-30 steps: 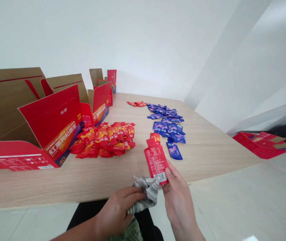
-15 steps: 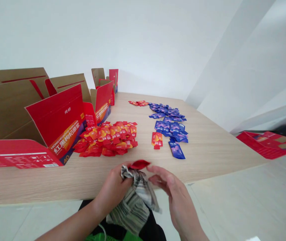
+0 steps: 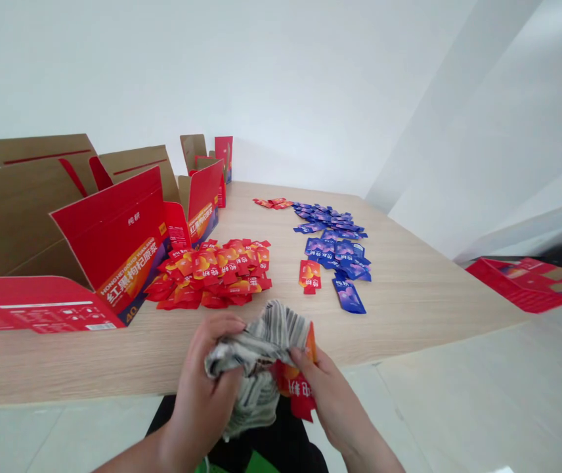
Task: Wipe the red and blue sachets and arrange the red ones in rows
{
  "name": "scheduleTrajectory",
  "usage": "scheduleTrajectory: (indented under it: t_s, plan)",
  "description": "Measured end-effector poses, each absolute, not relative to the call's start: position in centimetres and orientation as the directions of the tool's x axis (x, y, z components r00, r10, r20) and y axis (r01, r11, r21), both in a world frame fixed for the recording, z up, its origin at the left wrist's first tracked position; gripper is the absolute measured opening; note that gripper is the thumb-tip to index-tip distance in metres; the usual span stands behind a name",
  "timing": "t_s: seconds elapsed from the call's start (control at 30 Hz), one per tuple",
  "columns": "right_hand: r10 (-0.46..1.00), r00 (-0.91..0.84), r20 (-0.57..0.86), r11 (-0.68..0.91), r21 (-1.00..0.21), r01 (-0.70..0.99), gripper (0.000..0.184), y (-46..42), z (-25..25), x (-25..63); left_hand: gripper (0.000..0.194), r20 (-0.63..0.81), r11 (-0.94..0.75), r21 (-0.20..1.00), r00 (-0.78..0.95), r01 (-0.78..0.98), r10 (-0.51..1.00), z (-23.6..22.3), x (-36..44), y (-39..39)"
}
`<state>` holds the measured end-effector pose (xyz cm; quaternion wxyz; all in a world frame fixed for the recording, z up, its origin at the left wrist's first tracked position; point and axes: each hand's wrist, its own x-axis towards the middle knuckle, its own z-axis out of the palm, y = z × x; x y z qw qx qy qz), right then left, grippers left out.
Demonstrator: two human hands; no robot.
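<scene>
My left hand (image 3: pixel 212 378) grips a grey striped cloth (image 3: pixel 256 348), bunched up in front of the table's near edge. My right hand (image 3: pixel 327 387) is closed on a red and orange sachet (image 3: pixel 301 391), its thumb pressing near the cloth's right side. The cloth touches the sachet and covers part of it. Just beyond my hands lies a heap of red sachets (image 3: pixel 216 269). To its right a single red sachet (image 3: pixel 309 276) lies flat beside a blue sachet (image 3: pixel 348 294).
Open red cartons (image 3: pixel 128 249) stand along the left of the wooden table (image 3: pixel 423 302). Blue sachets (image 3: pixel 333 240) are spread toward the back, near a few red ones (image 3: pixel 272 203). Another red carton (image 3: pixel 520 282) sits beyond the table's right edge.
The cloth has risen and spread between my hands. My right hand, loosely apart before, now grips the sachet, which has turned so its printed face shows.
</scene>
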<state>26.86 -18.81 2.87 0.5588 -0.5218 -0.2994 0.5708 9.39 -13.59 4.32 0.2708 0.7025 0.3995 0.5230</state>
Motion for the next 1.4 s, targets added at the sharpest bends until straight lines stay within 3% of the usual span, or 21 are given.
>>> scheduleTrajectory:
  t_s: [0.07,0.13,0.17,0.23,0.3,0.4,0.5,0.6,0.67,0.73,0.83,0.9,0.97,1.23,1.4]
  plan:
    - [0.964,0.096,-0.248,-0.218,-0.943,-0.251,0.044,-18.7,3.0,26.4,0.034,0.71,-0.821,0.508,0.413,0.26,0.57,4.6,9.3,-13.9]
    - [0.974,0.076,-0.213,-0.197,-0.964,-0.18,0.034,-18.9,3.3,25.8,0.034,0.687,-0.936,0.283,0.637,0.209,0.35,4.4,9.4,-13.6]
    - [0.978,0.07,-0.199,-0.186,-0.969,-0.16,0.032,-19.1,3.5,25.6,0.034,0.658,-0.944,0.234,0.677,0.234,0.331,4.1,9.3,-13.1]
    - [0.976,0.023,-0.215,-0.209,-0.965,-0.156,0.034,-19.7,3.7,25.5,0.036,0.618,-0.88,0.266,0.63,0.394,0.469,3.3,8.5,-11.9]
    - [0.964,-0.03,-0.266,-0.267,-0.946,-0.183,0.044,-20.2,3.7,25.7,0.038,0.578,-0.752,0.375,0.497,0.542,0.647,2.1,6.9,-10.5]
    - [0.959,0.051,-0.278,-0.264,-0.946,-0.191,0.055,-19.6,3.5,26.5,0.035,0.523,-0.625,0.519,0.362,0.582,0.772,0.1,3.9,-9.2]
    - [0.976,0.159,-0.151,-0.149,-0.989,-0.024,0.055,-15.8,3.9,27.3,0.036,0.465,-0.579,0.578,0.352,0.575,0.813,-1.5,1.8,-8.8]
    - [0.991,0.11,0.079,0.05,-0.968,0.244,0.046,-9.4,5.4,26.9,0.031,0.392,-0.503,0.64,0.316,0.58,0.864,-2.6,1.3,-8.5]
    - [0.964,0.018,0.266,0.228,-0.859,0.458,0.045,-4.6,6.7,25.4,0.027,0.357,-0.462,0.676,0.294,0.574,0.887,-2.8,1.3,-8.3]
    - [0.935,-0.071,0.348,0.311,-0.703,0.64,0.049,-0.2,7.4,23.3,0.028,0.341,-0.45,0.69,0.294,0.567,0.893,-2.8,1.4,-8.2]
    - [0.945,-0.227,0.236,0.318,-0.487,0.813,0.052,4.0,7.0,20.1,0.03,0.335,-0.446,0.701,0.295,0.557,0.895,-2.6,1.4,-8.3]
    - [0.945,-0.309,0.109,0.326,-0.405,0.854,0.058,5.1,5.9,18.7,0.031,0.329,-0.439,0.709,0.292,0.551,0.898,-2.4,1.4,-8.5]
    - [0.935,-0.349,0.068,0.348,-0.378,0.858,0.064,5.1,4.9,18.4,0.032,0.32,-0.43,0.716,0.29,0.549,0.902,-2.3,1.4,-8.7]
    - [0.901,-0.291,0.322,0.409,-0.404,0.818,0.048,2.3,2.5,25.0,0.03,0.312,-0.424,0.705,0.288,0.568,0.905,-3.0,1.2,-8.4]
    - [0.944,-0.032,0.329,0.145,-0.325,0.935,0.035,-0.7,-1.1,33.0,0.027,0.352,-0.448,0.675,0.278,0.587,0.894,-3.6,1.1,-8.0]
